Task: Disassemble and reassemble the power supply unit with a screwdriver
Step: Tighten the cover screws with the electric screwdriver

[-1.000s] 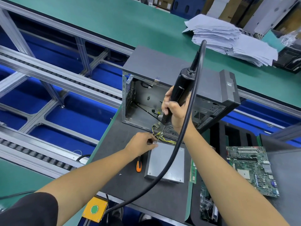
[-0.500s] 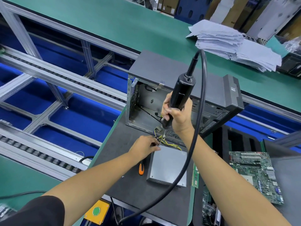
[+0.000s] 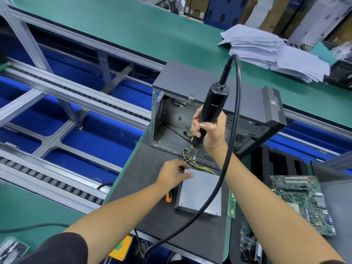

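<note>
Nearest the camera, two bare forearms reach forward over a dark mat (image 3: 144,216) that covers the surface, a black sleeve (image 3: 62,248) showing at the left upper arm. A yellow box with a green button (image 3: 122,248) hangs at the mat's near edge. On the mat lies the power supply unit (image 3: 200,193), a flat grey metal box, lying flat with its yellow and black wires (image 3: 202,169) trailing from its far end toward the case. An orange-handled screwdriver (image 3: 169,197) lies just beside its left edge. The left hand (image 3: 174,175) rests at the unit's far left corner, thumb stretched straight across the top plate and the other fingers curled against the corner; whether they pinch anything there cannot be told. Above it, the right hand (image 3: 208,130) has its grip wrapped firmly around a black electric screwdriver (image 3: 211,113), held nearly upright, its thin bit pointing down to that same corner beside the left fingers. A thick black cable (image 3: 231,130) loops from the tool's top and falls down past the right forearm to the near edge of the mat. To the right, a green memory stick (image 3: 231,204) and a motherboard (image 3: 302,202) lie beside the mat. Just behind the hands stands an open computer case (image 3: 190,86), side panel off. Further back, on a green surface (image 3: 133,27), sits a stack of papers (image 3: 266,50).
</note>
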`<state>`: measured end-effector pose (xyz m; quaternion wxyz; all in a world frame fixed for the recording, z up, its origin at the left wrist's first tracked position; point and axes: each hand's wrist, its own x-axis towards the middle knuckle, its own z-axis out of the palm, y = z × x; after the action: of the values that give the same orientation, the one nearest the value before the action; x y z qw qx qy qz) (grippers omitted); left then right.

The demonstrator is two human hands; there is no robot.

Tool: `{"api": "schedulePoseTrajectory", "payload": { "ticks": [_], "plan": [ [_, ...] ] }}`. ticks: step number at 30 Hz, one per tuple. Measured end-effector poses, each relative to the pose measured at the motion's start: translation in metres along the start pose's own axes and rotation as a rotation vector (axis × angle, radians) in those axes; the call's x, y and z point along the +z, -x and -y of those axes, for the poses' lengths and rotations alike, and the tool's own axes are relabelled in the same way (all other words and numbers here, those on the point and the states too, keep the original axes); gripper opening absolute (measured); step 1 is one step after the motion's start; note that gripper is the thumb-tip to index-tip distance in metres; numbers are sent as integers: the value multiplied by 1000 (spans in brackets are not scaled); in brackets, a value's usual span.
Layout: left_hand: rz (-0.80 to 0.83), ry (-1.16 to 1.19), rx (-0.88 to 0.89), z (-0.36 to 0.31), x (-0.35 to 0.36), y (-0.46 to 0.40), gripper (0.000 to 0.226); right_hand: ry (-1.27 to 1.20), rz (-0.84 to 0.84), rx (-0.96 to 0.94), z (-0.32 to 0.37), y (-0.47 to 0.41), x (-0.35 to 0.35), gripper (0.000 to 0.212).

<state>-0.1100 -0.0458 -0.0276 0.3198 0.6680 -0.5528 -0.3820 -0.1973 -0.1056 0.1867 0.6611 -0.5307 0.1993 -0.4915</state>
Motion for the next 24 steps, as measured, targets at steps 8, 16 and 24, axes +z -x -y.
{"api": "schedulePoseTrajectory", "payload": {
  "ticks": [8,16,24],
  "plan": [
    [-56,44,-33,2,10,3,35,0,13,55,-4,-7,1,36],
    [53,56,-19,-2,0,4,41,-54,6,14,6,-6,-19,14],
    [66,-253,112,61,-80,51,28,21,0,-102,25,6,-15,24]
  ]
}}
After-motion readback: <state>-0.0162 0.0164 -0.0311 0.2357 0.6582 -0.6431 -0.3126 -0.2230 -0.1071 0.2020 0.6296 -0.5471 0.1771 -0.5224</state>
